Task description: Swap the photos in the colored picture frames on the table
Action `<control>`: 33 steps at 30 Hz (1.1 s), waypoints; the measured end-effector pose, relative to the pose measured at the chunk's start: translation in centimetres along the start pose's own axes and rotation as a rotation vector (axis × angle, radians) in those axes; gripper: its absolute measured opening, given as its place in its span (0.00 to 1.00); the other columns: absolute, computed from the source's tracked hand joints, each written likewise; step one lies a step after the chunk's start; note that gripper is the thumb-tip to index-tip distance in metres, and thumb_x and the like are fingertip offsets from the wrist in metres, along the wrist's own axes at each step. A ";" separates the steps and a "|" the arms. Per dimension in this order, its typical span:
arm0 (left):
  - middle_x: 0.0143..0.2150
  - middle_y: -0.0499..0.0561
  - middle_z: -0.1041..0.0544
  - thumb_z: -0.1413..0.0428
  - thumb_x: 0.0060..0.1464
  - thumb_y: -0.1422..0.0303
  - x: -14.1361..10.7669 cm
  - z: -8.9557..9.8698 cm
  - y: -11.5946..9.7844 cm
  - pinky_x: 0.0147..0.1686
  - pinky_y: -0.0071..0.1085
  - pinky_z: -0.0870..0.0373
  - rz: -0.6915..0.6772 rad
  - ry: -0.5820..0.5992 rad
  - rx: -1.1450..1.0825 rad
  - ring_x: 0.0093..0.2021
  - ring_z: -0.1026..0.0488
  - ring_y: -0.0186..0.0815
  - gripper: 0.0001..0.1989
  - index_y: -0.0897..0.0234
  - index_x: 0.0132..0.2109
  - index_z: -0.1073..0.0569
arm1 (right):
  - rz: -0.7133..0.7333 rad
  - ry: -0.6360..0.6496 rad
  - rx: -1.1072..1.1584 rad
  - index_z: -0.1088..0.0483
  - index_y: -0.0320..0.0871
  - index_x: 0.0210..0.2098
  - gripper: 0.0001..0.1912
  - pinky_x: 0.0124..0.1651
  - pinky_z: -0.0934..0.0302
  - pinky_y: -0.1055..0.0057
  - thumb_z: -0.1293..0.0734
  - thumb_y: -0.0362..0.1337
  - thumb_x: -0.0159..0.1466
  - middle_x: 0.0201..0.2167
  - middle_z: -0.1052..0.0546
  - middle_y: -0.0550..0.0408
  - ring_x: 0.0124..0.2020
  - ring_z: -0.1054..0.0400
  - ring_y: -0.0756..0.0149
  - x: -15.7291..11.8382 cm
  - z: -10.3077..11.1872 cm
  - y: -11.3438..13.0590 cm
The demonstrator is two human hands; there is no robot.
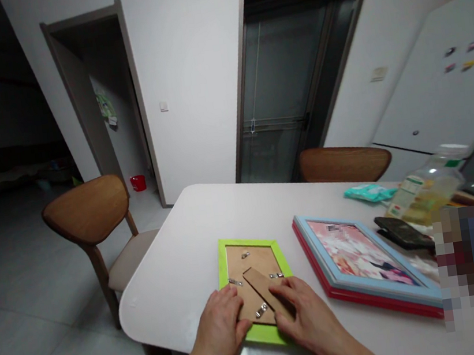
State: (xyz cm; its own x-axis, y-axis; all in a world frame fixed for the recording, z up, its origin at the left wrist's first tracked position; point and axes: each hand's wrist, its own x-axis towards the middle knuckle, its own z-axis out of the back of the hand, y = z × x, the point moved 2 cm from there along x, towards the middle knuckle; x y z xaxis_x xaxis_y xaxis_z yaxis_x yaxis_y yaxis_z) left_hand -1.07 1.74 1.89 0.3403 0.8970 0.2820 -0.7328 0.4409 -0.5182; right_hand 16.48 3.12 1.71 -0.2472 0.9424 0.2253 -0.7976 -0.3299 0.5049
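my nearly closed right hand [306,315] is pinching the stand [260,285], my left hand [219,323], closure unclear, is touching the face-down green frame [264,333] on the table [179,266], and any loose clip [261,310] could be letting the backing [260,258] slip.

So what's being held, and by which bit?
The right hand seems to pinch the brown easel leg near its lower end. The left hand touches the green photo frame at its lower left; whether it grips cannot be told.
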 end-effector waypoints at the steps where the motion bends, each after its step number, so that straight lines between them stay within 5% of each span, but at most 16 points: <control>1: 0.47 0.58 0.29 0.47 0.44 0.73 -0.1 0.1 -0.1 0.50 0.47 0.45 0.014 0.022 0.015 0.50 0.36 0.45 0.11 0.64 0.39 0.30 | 0.019 -0.012 -0.033 0.32 0.41 0.39 0.18 0.45 0.46 0.64 0.40 0.33 0.47 0.34 0.34 0.50 0.39 0.40 0.61 0.0 -0.3 -0.1; 10: 0.54 0.61 0.37 0.41 0.39 0.64 -1.2 0.2 -0.5 0.53 0.49 0.54 -0.005 0.136 0.059 0.56 0.45 0.48 0.23 0.66 0.45 0.33 | 0.163 -0.035 -0.155 0.33 0.46 0.42 0.16 0.42 0.46 0.62 0.41 0.35 0.53 0.39 0.34 0.49 0.41 0.41 0.60 -0.7 -0.5 0.1; 16: 0.51 0.58 0.33 0.43 0.41 0.70 -1.3 -0.2 0.0 0.54 0.47 0.52 -0.071 0.141 0.038 0.53 0.40 0.43 0.14 0.65 0.38 0.32 | 0.366 0.096 -0.162 0.33 0.53 0.40 0.13 0.46 0.49 0.61 0.42 0.35 0.56 0.45 0.36 0.53 0.47 0.45 0.60 -1.2 -0.2 1.8; 24: 0.51 0.56 0.32 0.42 0.39 0.70 -1.4 -0.3 0.2 0.53 0.45 0.50 -0.037 0.118 0.053 0.53 0.39 0.42 0.15 0.64 0.38 0.33 | 0.468 0.113 -0.131 0.34 0.52 0.42 0.14 0.46 0.48 0.61 0.41 0.37 0.56 0.45 0.35 0.53 0.47 0.44 0.61 -1.5 0.0 1.8; 29: 0.51 0.56 0.33 0.41 0.38 0.70 -1.4 -0.2 0.2 0.54 0.45 0.51 -0.020 0.119 0.033 0.53 0.40 0.42 0.14 0.64 0.36 0.33 | 0.202 -0.105 -0.148 0.35 0.43 0.44 0.16 0.44 0.44 0.63 0.45 0.36 0.59 0.42 0.34 0.47 0.43 0.41 0.61 0.4 0.1 -1.1; 33: 0.51 0.56 0.33 0.41 0.38 0.70 -1.3 -0.1 0.0 0.53 0.45 0.50 -0.002 0.127 0.024 0.53 0.40 0.43 0.14 0.64 0.36 0.32 | 0.034 -0.073 -0.223 0.31 0.41 0.39 0.15 0.43 0.45 0.65 0.46 0.36 0.59 0.38 0.34 0.46 0.41 0.41 0.61 2.2 0.2 -2.7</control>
State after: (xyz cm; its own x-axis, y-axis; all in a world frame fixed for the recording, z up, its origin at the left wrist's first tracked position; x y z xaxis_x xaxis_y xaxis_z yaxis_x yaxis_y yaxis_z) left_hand -1.45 0.55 1.46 0.4127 0.8934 0.1773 -0.7457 0.4432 -0.4976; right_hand 18.19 6.04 1.00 -0.2417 0.9220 0.3023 -0.8934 -0.3331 0.3015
